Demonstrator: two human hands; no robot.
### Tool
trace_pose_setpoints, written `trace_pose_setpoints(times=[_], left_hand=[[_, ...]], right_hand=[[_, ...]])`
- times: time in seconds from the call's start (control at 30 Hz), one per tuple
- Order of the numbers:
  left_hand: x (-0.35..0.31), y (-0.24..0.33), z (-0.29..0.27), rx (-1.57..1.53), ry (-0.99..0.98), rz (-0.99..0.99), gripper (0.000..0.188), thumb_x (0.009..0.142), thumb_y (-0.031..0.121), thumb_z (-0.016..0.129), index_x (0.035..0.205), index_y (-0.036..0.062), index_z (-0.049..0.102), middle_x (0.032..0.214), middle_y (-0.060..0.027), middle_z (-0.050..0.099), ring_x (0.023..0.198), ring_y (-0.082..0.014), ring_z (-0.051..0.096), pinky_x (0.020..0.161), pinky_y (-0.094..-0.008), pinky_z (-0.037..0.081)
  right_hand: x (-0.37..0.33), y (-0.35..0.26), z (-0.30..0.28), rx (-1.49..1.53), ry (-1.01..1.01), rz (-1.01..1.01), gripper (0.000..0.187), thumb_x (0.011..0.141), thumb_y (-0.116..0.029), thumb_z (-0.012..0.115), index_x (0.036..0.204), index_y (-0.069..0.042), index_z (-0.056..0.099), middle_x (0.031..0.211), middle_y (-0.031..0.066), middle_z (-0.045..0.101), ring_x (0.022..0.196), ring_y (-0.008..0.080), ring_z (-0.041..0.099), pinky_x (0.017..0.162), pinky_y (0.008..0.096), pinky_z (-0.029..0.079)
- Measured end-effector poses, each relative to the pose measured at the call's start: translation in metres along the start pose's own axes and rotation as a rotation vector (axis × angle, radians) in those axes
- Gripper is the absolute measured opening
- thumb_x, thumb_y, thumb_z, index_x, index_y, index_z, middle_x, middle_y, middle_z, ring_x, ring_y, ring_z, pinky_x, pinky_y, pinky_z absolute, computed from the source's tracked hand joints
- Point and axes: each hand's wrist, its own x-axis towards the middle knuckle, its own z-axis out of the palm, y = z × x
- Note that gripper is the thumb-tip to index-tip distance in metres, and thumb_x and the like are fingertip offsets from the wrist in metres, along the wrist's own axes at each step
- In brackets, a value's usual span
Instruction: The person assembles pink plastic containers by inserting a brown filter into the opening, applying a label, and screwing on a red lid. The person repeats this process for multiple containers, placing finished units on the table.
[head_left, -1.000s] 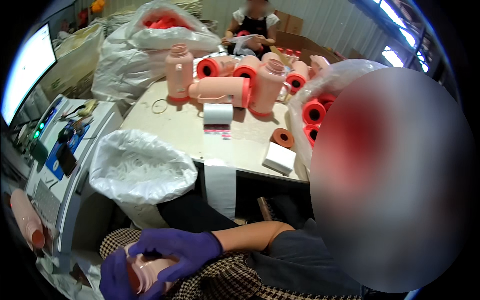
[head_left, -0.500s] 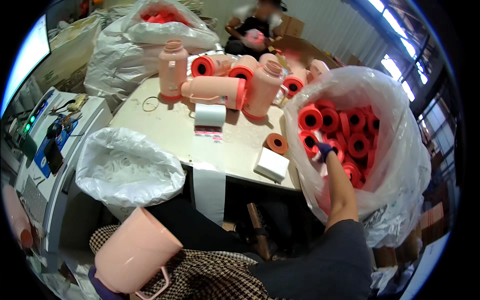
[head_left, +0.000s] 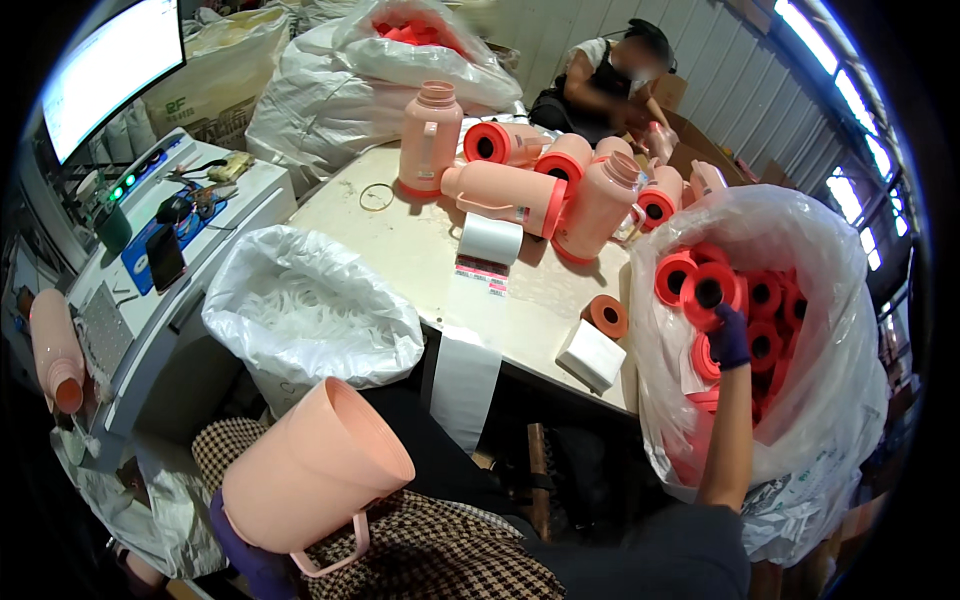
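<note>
My left hand (head_left: pixel 240 548), in a purple glove, is closed round the narrow end of a pink thermos flask shell (head_left: pixel 300 475). The shell lies tilted over my lap, its wide open end up and to the right, its handle underneath. Inside a big clear plastic bag (head_left: pixel 815 300) at the right, my gloved right hand (head_left: pixel 732 338) pinches the lower edge of a red flask base (head_left: pixel 712 318), a ring with a dark round hole. Several more red flask bases (head_left: pixel 763 345) lie heaped beneath and around it.
Pink flasks (head_left: pixel 425 140), standing and lying, crowd the table's far side. A label roll (head_left: pixel 490 240), brown tape roll (head_left: pixel 606 315) and white box (head_left: pixel 592 355) sit nearer. A white sack (head_left: pixel 310 310) stands left, beside a desk with a screen (head_left: pixel 110 75). Another person (head_left: pixel 610 85) sits beyond.
My right hand has lifted a red base above the heap. The view has turned left, so the table things appear further right. The flask shell stays in my left hand.
</note>
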Motion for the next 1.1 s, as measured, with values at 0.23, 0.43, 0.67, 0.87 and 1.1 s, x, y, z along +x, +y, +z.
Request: trace_pose_setpoints(times=[0.23,0.43,0.67,0.87,1.1], left_hand=[[0.001,0.055,0.044,0.070,0.028,0.054,0.028,0.105,0.020,0.047,0.124,0.0027,0.057,0.115,-0.0079,0.064,0.104,-0.0174,0.061,0.093,-0.0322,0.049],[0.001,0.046,0.027,0.248,0.105,0.037,0.023,0.101,0.017,0.054,0.116,0.0010,0.062,0.105,-0.0093,0.065,0.097,-0.0184,0.062,0.088,-0.0328,0.050],[-0.002,0.063,0.002,0.434,0.074,-0.030,0.039,0.092,0.021,0.067,0.124,-0.0003,0.061,0.115,-0.0130,0.067,0.106,-0.0243,0.064,0.094,-0.0351,0.049],[-0.001,0.055,0.004,0.401,0.106,0.080,0.032,0.097,0.022,0.058,0.120,-0.0006,0.063,0.110,-0.0149,0.066,0.102,-0.0288,0.064,0.089,-0.0380,0.049],[-0.016,0.075,-0.002,0.414,0.132,0.425,0.035,0.096,0.030,0.064,0.115,0.0009,0.062,0.119,-0.0182,0.060,0.107,-0.0328,0.061,0.092,-0.0431,0.048]], right_hand=[[-0.204,0.025,0.302,-0.288,-0.410,-0.468,0.081,0.077,-0.018,0.087,0.146,0.002,0.050,0.132,0.0100,0.064,0.114,0.0207,0.063,0.102,0.0367,0.050],[-0.303,0.073,0.453,-0.119,-0.835,-0.635,0.090,0.096,-0.069,0.047,0.145,0.006,0.049,0.128,0.0196,0.062,0.119,0.0341,0.058,0.106,0.0444,0.041],[-0.316,0.081,0.469,-0.192,-0.993,-0.899,0.079,0.099,-0.060,0.050,0.148,0.002,0.047,0.125,0.0193,0.060,0.110,0.0338,0.057,0.098,0.0448,0.045],[-0.323,0.085,0.461,-0.148,-1.018,-0.845,0.075,0.101,-0.052,0.051,0.150,0.003,0.043,0.131,0.0218,0.058,0.113,0.0358,0.058,0.101,0.0453,0.044],[-0.331,0.077,0.473,-0.228,-0.985,-0.512,0.058,0.108,-0.037,0.042,0.147,0.005,0.045,0.144,0.0241,0.053,0.131,0.0382,0.054,0.109,0.0452,0.042]])
